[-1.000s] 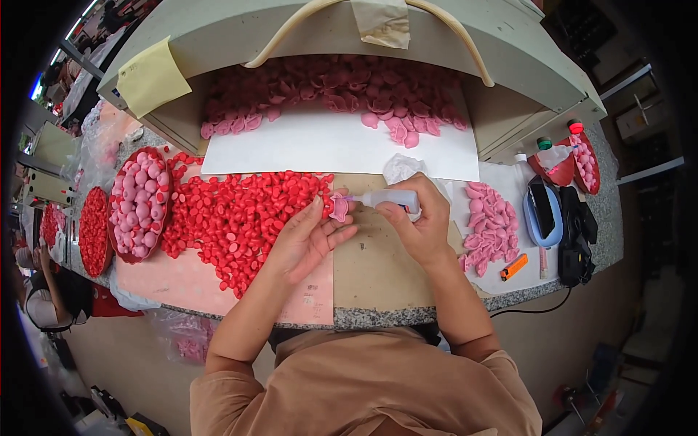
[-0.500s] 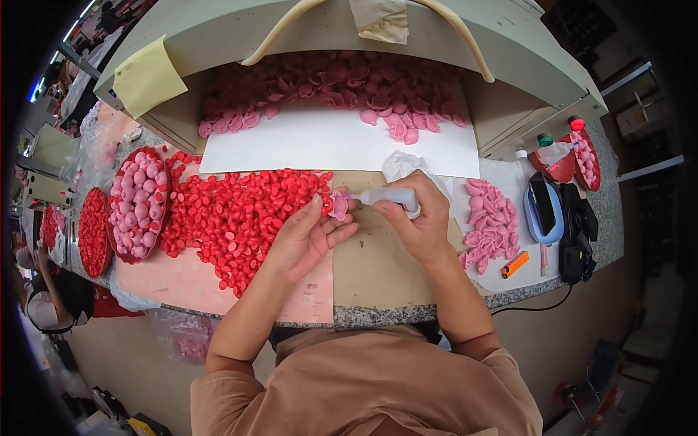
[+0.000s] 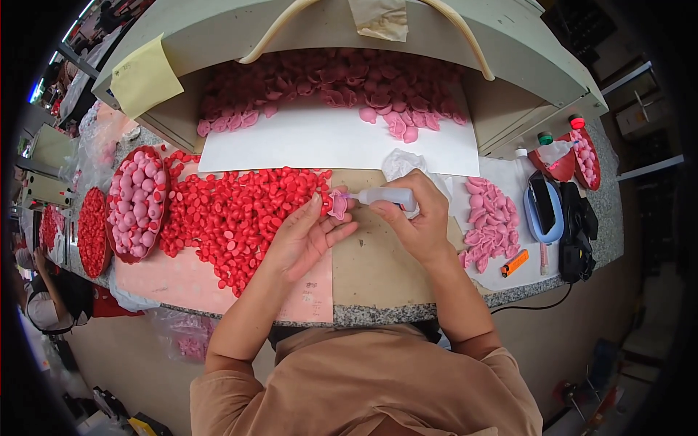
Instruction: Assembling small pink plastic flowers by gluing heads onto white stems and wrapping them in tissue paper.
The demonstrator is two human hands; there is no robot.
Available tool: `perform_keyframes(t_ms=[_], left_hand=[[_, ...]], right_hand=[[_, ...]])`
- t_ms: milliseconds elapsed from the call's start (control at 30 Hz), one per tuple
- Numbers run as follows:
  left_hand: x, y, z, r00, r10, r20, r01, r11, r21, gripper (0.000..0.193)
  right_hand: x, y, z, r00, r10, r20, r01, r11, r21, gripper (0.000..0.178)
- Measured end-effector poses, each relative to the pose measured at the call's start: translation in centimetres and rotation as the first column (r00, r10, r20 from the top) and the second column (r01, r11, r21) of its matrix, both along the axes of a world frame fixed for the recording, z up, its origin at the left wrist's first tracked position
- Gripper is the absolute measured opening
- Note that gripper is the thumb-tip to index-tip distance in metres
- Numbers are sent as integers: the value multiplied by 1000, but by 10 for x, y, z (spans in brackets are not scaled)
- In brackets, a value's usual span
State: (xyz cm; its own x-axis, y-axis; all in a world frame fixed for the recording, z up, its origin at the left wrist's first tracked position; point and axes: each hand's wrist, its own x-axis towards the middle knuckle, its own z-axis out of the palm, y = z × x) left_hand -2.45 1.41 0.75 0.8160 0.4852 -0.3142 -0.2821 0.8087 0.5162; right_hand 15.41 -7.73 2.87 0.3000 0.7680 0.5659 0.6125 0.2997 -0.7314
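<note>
Between the thumb and fingers of my left hand (image 3: 304, 238) is a small pink petal-shaped piece (image 3: 338, 206), with a bit of red beside it at the thumb. My right hand (image 3: 422, 221) grips a translucent squeeze bottle (image 3: 389, 196) lying almost level. Its thin nozzle points left and meets the upper part of the pink piece; whether liquid is coming out is too small to tell. Left of my left hand spreads a heap of glossy red pieces (image 3: 240, 218). A pile of pink petal pieces (image 3: 491, 221) lies right of my right hand.
A grey hood (image 3: 502, 54) stands over white paper (image 3: 291, 145) with many pink pieces (image 3: 349, 80). Red trays (image 3: 114, 243) hold pink balls at the left. Crumpled tissue (image 3: 400, 164), an orange lighter (image 3: 515, 263), a blue dish (image 3: 551, 234) with a phone (image 3: 541, 200) and capped bottles sit rightward.
Almost nothing differs. The bottle and my right hand have shifted very slightly, with the nozzle still at the pink piece.
</note>
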Motion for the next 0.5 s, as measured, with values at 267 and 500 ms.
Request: perform_keyframes(t_ms=[267, 500], left_hand=[[-2, 0, -5, 999, 0, 42, 0, 1000, -4, 44], [0, -1, 0, 1000, 13, -10, -13, 1000, -22, 44]], right_hand=[[1, -1, 0, 1000, -11, 27, 11, 1000, 2, 23], [1, 0, -1, 999, -28, 43, 27, 999, 27, 24]])
